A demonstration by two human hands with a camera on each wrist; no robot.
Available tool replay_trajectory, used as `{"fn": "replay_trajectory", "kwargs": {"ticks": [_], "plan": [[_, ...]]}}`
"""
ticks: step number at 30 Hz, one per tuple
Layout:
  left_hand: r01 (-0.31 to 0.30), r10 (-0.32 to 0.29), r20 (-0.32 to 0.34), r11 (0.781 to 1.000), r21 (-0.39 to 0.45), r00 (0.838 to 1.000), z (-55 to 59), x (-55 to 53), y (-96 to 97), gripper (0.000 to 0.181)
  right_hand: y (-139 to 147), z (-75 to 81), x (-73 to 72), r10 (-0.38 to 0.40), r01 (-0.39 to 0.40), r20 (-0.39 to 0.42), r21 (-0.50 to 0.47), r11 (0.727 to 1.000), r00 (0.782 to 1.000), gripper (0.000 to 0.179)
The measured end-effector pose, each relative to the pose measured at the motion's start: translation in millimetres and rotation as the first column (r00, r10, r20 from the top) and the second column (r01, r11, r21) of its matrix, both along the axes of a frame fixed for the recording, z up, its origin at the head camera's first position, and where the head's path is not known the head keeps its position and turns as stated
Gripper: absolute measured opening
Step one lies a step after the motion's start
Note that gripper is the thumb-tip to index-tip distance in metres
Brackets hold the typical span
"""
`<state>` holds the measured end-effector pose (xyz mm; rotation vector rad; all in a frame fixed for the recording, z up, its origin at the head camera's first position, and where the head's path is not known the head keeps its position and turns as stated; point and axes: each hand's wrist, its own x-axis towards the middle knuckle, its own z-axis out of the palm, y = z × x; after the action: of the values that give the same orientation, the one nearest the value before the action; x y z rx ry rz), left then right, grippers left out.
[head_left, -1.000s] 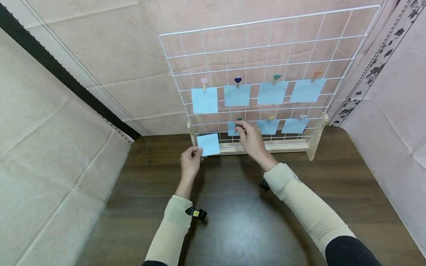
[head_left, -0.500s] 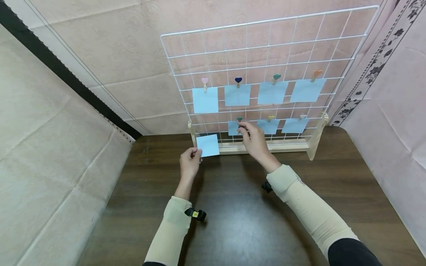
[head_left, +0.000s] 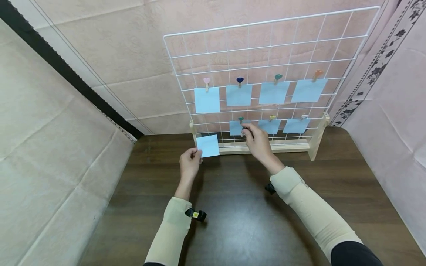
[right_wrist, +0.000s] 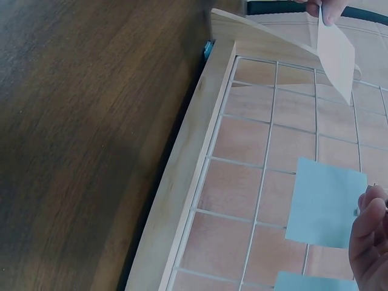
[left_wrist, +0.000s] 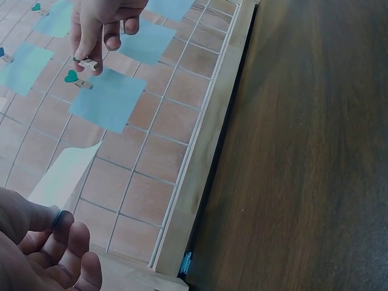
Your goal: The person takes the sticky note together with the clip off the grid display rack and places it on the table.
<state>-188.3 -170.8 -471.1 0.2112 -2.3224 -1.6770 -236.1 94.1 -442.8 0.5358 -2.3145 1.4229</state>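
"Pale sheets (head_left: 66, 166) enclose a dark wooden worktop (head_left: 226, 236) on my remote feed. Where is the paper?"

"One loose blue note (head_left: 209, 145) angles out before the lower left of a white wire grid (head_left: 271, 21), its near left corner pinched between thumb and fingers of the left hand (head_left: 189, 162). Whether it touches the wire, I cannot tell."

"And opposite?"

"The right hand (head_left: 259, 144) pinches a small clip (left_wrist: 89, 63) in front of a hung note (head_left: 235, 128). From those fingers the loose paper lies leftward and slightly nearer the wearer. I judge that sideways gap decisive: the left hand is at the paper, the right a little way off."

"Long axis?"

"Almost square, that paper, so none to speak of. In my left wrist view, the clip's legs run roughly parallel to those of a green-hearted clip (left_wrist: 71, 76) just beside it."

"Farther out?"

"Four clipped notes (head_left: 207, 100) above, three in the lower row, a wooden base (head_left: 286, 147) beneath, a floral border (head_left: 376, 68) at right."
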Motion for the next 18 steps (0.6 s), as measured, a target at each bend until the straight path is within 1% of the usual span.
{"fn": "replay_trajectory", "kwargs": {"ticks": [3,6,11,18], "plan": [[-0.006,0.006,0.005,1.0,0.0,1.0,0.0,0.1,0.4,0.015,1.5,-1.5,0.6,0.007,-0.007,-0.011,-0.006,1.0,1.0,0.031],[-0.013,0.013,0.008,1.0,-0.005,1.0,-0.4,-0.1,0.8,0.016,3.7,-2.7,2.3,0.007,-0.007,-0.005,-0.012,1.0,1.0,0.032],[0.002,-0.002,0.025,1.0,0.003,1.0,-1.7,0.0,2.2,0.019,7.9,-4.0,5.6,-0.015,0.015,0.004,0.0,1.0,1.0,0.032],[0.003,-0.003,0.041,1.0,0.015,0.999,-3.7,2.4,1.7,0.02,11.5,-6.7,6.0,-0.023,0.023,0.007,0.01,1.0,1.0,0.032]]}}
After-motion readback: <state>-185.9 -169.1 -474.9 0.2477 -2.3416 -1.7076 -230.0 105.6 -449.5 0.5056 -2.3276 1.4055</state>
